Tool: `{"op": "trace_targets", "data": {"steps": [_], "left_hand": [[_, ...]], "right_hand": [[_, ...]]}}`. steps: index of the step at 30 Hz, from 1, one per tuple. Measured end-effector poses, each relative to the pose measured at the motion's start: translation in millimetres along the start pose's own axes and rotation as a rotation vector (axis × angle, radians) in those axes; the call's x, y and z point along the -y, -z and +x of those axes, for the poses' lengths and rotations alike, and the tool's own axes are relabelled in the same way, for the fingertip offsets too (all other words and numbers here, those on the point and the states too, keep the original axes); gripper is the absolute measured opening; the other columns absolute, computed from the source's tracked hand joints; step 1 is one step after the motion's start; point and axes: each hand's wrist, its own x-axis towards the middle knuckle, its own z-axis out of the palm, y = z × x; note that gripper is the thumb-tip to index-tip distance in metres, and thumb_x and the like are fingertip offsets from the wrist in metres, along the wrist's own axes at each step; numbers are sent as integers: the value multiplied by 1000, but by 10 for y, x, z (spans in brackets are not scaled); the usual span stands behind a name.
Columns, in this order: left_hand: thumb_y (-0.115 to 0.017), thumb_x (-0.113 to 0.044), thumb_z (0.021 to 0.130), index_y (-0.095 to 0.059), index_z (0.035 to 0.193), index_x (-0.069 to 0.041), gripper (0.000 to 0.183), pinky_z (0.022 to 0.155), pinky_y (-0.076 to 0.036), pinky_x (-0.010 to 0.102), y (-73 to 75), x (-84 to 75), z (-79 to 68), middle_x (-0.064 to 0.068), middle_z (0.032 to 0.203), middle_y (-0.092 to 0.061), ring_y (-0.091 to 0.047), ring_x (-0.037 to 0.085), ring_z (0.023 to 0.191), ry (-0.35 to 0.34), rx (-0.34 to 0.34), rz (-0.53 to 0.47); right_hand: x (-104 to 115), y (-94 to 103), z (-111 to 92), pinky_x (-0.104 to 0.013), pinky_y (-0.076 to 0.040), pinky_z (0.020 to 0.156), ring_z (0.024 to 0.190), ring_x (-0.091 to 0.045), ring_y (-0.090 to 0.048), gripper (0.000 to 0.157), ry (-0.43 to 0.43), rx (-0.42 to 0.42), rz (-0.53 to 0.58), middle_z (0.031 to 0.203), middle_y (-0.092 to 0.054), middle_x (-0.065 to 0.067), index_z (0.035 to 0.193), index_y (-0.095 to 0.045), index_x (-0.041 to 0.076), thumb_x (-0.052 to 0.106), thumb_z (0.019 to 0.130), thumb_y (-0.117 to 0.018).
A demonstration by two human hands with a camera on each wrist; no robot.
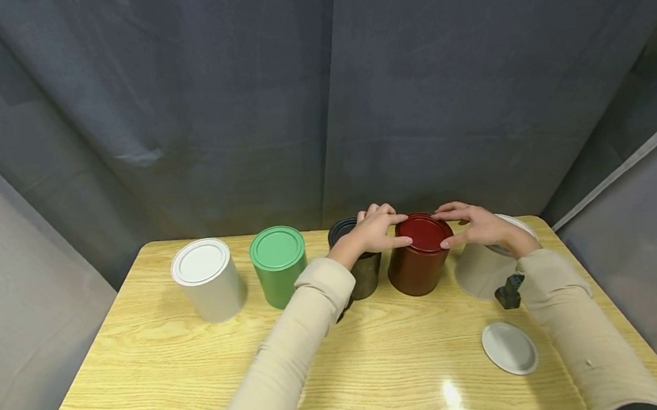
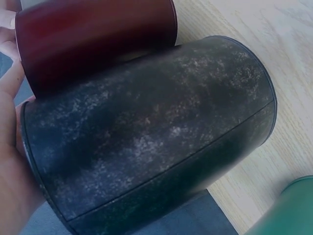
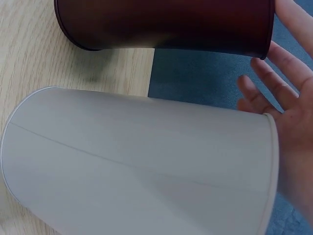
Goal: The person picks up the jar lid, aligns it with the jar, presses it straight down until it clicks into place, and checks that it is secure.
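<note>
A dark red can (image 1: 418,270) with a red lid (image 1: 423,233) stands upright at the back of the table. From the left, my left hand (image 1: 374,230) touches the lid's rim with thumb and fingers spread, reaching over a mottled black can (image 2: 146,132). On the opposite side, my right hand (image 1: 477,225) has its thumb and fingertips at the same rim. Below that hand is an off-white can (image 3: 142,156), its top partly hidden by the hand and wrist. In the right wrist view the fingers look extended, with some apart from the red can.
A loose round grey-white lid (image 1: 509,348) lies at the front right. Farther left stand a green can (image 1: 280,279) and a white can (image 1: 215,298), both lidded. Dark cloth (image 1: 236,108) hangs behind the wooden table (image 1: 161,379).
</note>
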Motion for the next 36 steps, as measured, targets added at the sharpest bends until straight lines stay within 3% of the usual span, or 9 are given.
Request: {"op": "trace_targets", "data": {"steps": [10, 26, 36], "left_hand": [[-52, -52, 87, -41, 137, -27, 57, 82, -27, 30, 5, -12, 7, -2, 124, -43, -33, 13, 105, 22, 15, 14], [-50, -61, 82, -35, 141, -27, 70, 78, -26, 30, -18, -101, 40, -1, 126, -39, -33, 15, 106, -19, 15, 33], [-52, -61, 80, -38, 140, -28, 70, 79, -26, 31, -19, -140, 54, -2, 122, -41, -33, 14, 105, 19, 16, 35]], "right_hand": [[-11, -6, 31, -58, -31, 92, 119, -41, -34, 67, -39, 15, -11, 132, -38, -22, 130, -48, -1, 30, 77, -72], [28, -28, 5, -61, -27, 92, 122, -42, -30, 74, -35, 41, -26, 135, -31, -21, 137, -39, 3, 32, 78, -71], [32, -57, 30, -61, -29, 91, 120, -41, -31, 76, -61, 29, -22, 134, -33, -20, 137, -40, 4, 34, 76, -73]]}}
